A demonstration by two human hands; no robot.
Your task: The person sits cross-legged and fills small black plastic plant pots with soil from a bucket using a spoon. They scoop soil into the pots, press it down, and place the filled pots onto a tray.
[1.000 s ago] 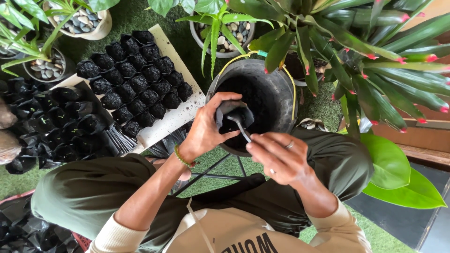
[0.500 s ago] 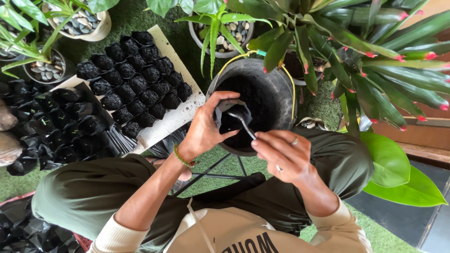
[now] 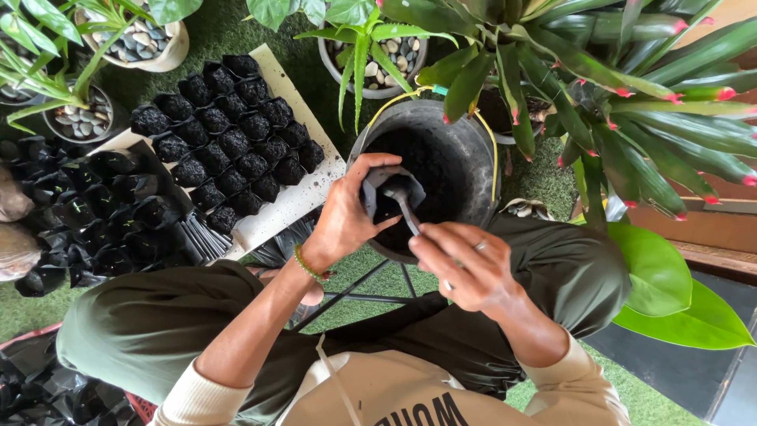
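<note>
My left hand holds a small black plastic seedling bag open over a dark bucket of black soil. My right hand grips the handle of a small metal scoop, whose bowl sits inside the mouth of the bag. A green bead bracelet circles my left wrist, and a ring is on a right finger. Both hands are above my knees, which are in olive trousers.
A white board at the left carries rows of soil-filled black bags. Empty black bags lie left of it. Potted plants with pebbles and a red-tipped bromeliad ring the bucket on green artificial turf.
The scoop has tipped down into the bag's mouth, and my right hand has shifted slightly nearer the bag. My left hand keeps the bag over the bucket.
</note>
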